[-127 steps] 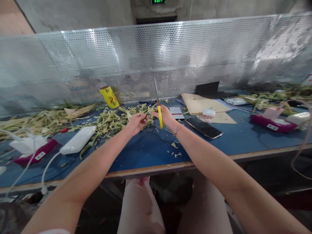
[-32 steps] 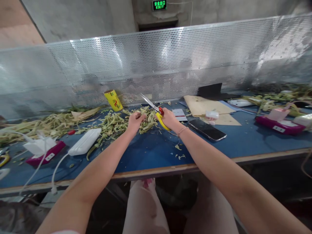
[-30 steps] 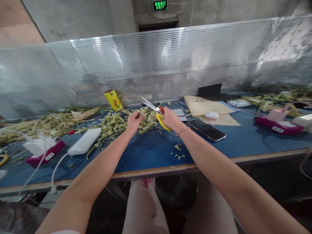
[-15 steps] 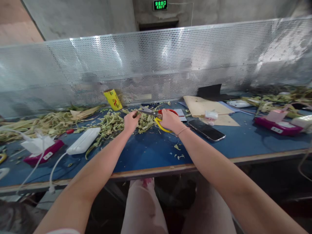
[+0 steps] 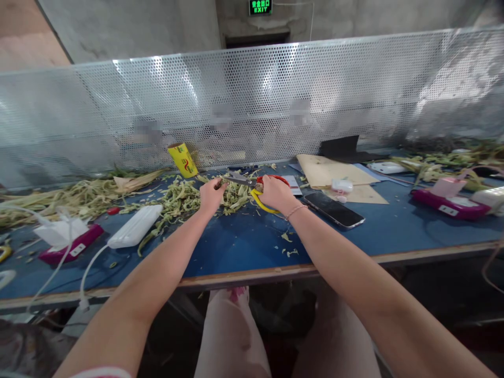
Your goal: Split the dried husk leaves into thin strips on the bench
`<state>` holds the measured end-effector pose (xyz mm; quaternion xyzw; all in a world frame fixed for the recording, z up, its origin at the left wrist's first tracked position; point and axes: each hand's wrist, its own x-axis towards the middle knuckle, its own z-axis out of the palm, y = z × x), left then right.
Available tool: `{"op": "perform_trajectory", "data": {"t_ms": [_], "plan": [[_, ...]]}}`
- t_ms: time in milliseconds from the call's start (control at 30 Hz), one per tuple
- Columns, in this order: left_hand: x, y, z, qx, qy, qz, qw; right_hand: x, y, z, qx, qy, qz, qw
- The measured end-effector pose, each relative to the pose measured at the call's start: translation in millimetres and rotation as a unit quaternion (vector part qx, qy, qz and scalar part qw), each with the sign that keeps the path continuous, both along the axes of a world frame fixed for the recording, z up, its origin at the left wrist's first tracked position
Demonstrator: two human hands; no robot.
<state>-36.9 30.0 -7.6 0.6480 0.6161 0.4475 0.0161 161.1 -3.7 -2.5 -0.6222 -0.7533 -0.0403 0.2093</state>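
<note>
Yellow-red scissors (image 5: 255, 187) in right hand (image 5: 274, 192) grip, blades level; left hand (image 5: 211, 193) grip pinches small stem (image 5: 219, 183).

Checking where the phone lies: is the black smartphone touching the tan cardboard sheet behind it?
Cannot tell. In the head view the black smartphone lies right at the near edge of the tan cardboard sheet; neither overlap nor gap shows plainly.

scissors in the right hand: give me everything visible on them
The yellow-and-red-handled scissors have shiny metal blades and looped handles that look plastic, one loop red, one yellow. They lie nearly level just above the blue tabletop, blades pointing left toward the left hand, which pinches a small piece at the tips. The right hand has its grip through the loops. Green plant trimmings lie beneath. Blade opening is unclear.
</note>
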Motion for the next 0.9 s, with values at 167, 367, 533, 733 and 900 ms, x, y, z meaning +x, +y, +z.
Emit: {"op": "perform_trajectory", "data": {"t_ms": [167,367,533,733,900], "plan": [[-1.4,0.7,-1.8,0.009,0.017,-0.010,1.000,-0.5,0.6,-0.3,-0.007,0.005,0.000,1.000],[1.8,-3.4,-0.4,0.024,0.043,-0.028,0.998,-1.1,1.1,-1.0,-0.007,0.007,0.004,1.000],[3.0,-5.0,0.4,0.010,0.036,-0.027,0.999,-2.1,1.5,-3.3,0.001,0.004,0.008,1.000],[2.0,-2.9,-1.1,0.013,0.036,-0.029,0.999,-5.0,-1.5,-2.1,0.002,0.009,0.014,1.000],[3.3,-3.9,-0.8,0.024,0.045,-0.037,0.998,-4.4,-2.8,-0.6,0.002,0.008,0.010,1.000]]}}
